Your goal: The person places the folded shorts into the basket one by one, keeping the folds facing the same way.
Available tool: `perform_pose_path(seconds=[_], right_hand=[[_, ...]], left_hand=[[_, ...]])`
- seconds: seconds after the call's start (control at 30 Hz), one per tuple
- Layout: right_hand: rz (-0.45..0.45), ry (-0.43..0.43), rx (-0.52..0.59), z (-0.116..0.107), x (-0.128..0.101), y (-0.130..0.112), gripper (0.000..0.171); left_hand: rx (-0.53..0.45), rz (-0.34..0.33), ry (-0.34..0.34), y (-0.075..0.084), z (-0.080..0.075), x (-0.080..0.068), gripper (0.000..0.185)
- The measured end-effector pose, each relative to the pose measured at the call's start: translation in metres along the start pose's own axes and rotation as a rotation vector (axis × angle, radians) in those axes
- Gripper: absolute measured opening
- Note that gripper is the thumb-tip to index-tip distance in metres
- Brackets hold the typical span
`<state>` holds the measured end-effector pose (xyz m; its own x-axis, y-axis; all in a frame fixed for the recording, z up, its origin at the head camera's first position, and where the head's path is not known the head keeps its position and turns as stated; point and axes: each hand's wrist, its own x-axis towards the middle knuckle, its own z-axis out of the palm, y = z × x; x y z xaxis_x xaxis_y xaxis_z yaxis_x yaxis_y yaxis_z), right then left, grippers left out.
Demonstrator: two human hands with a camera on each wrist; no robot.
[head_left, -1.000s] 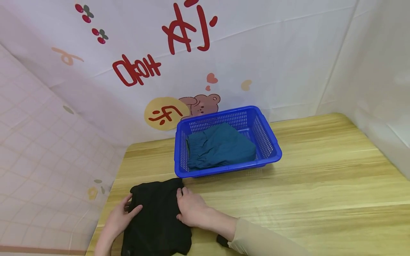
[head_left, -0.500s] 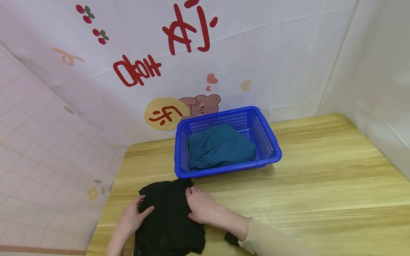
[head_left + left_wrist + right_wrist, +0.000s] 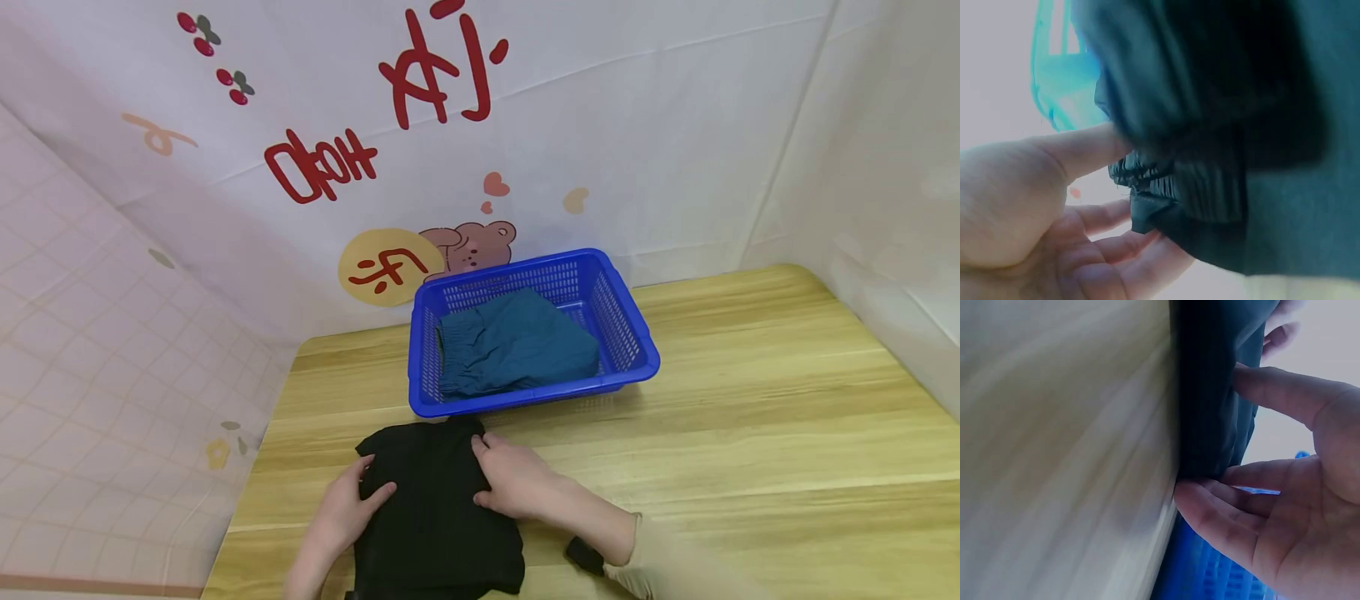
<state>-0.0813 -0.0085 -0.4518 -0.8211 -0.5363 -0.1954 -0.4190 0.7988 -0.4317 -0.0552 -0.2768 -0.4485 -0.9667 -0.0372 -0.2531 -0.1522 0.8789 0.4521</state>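
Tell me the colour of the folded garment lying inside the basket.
Teal. The garment sits in the blue basket; the head view shows it best.

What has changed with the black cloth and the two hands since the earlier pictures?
The folded black garment has slid to the right along the wooden table, toward the front of the blue basket. The left hand and right hand moved with it, each still gripping one side edge. The basket and the teal garment inside it stayed in place.
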Motion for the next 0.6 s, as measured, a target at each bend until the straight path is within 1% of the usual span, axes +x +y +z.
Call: perform_pose_path(seconds=[0.2,0.4,0.6], right_hand=[[0.015,0.049,0.054,-0.005,-0.015,0.023,0.077],[0.031,0.095,0.111,-0.011,-0.025,0.041,0.071],[0.058,0.111,0.162,-0.022,-0.04,0.059,0.065]], left_hand=[[-0.038,0.041,0.019,0.022,0.012,-0.001,0.067],[-0.064,0.028,0.019,0.043,0.022,0.004,0.067],[-0.109,0.035,0.015,0.065,0.034,0.005,0.067]])
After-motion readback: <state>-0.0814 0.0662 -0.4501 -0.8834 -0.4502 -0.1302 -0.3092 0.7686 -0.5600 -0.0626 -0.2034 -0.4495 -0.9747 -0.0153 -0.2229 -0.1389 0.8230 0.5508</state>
